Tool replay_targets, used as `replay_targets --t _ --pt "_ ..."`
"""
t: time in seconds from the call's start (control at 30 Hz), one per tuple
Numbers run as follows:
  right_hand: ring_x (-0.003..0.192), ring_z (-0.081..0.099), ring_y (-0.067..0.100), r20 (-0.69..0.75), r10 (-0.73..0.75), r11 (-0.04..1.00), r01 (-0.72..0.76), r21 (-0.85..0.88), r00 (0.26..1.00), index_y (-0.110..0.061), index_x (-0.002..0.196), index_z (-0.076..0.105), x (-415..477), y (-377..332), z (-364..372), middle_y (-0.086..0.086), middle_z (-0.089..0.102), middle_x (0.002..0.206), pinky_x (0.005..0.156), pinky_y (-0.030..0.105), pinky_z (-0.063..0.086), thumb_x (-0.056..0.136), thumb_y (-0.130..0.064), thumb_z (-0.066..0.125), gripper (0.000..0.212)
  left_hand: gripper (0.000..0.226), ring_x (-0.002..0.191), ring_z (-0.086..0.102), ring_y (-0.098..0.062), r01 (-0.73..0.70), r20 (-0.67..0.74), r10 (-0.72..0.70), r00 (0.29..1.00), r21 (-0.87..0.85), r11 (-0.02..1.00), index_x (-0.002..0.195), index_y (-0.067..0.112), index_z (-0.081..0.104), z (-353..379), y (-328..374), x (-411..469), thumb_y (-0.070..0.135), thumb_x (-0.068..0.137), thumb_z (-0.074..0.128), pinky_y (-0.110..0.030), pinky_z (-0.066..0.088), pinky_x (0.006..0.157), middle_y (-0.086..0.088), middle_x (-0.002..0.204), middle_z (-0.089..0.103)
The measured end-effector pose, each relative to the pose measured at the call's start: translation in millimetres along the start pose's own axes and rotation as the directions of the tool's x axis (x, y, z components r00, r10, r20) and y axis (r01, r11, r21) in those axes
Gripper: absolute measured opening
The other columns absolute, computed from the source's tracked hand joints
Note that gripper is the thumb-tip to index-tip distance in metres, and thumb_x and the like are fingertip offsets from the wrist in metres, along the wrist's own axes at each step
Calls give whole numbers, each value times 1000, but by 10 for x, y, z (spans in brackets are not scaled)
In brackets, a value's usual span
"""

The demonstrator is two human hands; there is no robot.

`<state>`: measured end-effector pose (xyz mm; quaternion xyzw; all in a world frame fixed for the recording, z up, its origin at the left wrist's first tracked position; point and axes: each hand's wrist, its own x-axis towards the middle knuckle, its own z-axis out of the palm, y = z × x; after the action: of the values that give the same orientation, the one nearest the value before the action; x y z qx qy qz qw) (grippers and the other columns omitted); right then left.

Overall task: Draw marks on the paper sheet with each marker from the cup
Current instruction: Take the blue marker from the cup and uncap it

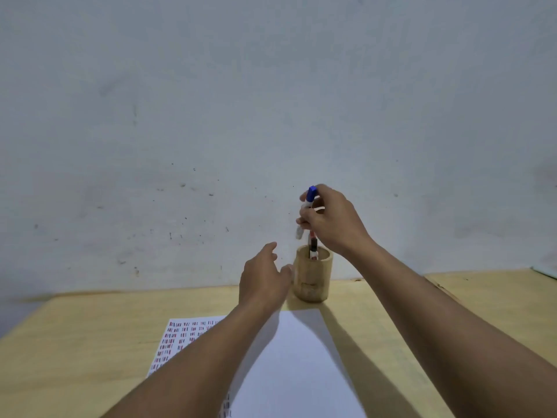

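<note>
**Marker held above the cup**

Your right hand (pixel 330 220) pinches the blue-capped marker (pixel 310 197) above the cup (pixel 313 276), clear of the other markers (pixel 313 251) inside. Your left hand (pixel 265 277), released, sits beside the cup, probably steadying it. The paper sheet (pixel 295 357) lies beneath your forearms.

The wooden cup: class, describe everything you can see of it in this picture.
The wooden cup is a pale, tan cylinder, seemingly wood or bamboo, standing upright with its mouth open on the table near the wall, just beyond the paper sheet. One marker stands inside it. The right hand holds a blue-capped marker above the mouth. The left hand is open beside it, thumb close to its side; contact is unclear.
</note>
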<state>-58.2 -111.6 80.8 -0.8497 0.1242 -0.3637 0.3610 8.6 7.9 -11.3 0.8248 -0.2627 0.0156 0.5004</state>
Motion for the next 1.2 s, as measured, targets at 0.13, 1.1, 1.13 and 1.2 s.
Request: replay_targets --t 0.13,1.1,1.13,1.2 --pt "84 72 19 80 -22 985 35 -169 997 -12 111 68 -161 -111 112 5 70 98 79 42 61 99 -7 50 22 42 108 65 -17 -55 -87 47 995 -91 994 139 22 55 -270 58 -92 22 96 57 -34 51 95 -1 126 67" --pt "46 56 9 488 509 21 -577 817 709 -5 94 67 -1010 -541 855 3 58 63 45 17 54 93 -24 73 20 11 78 76 -14 -141 -166 73 983 -441 886 95 11 78 -1153 -157 -466 13 94 67 -33 64 78 -6 83 79" --pt "46 58 9 484 502 -21 -550 835 717 -4 93 66 -1000 -529 884 4 59 63 46 17 55 94 -19 72 16 12 75 76 -13 -140 -170 72 983 -429 892 93 11 78 -1166 -165 -468 14 94 67 -33 64 78 -6 80 78" --pt "47 61 9 468 492 -39 -518 854 734 -1 93 66 -1008 -526 926 6 61 64 48 17 57 96 -13 70 12 14 68 73 -12 -126 -185 53 981 -413 902 89 10 79 -1196 -193 -461 17 94 68 -35 64 78 -11 77 77"
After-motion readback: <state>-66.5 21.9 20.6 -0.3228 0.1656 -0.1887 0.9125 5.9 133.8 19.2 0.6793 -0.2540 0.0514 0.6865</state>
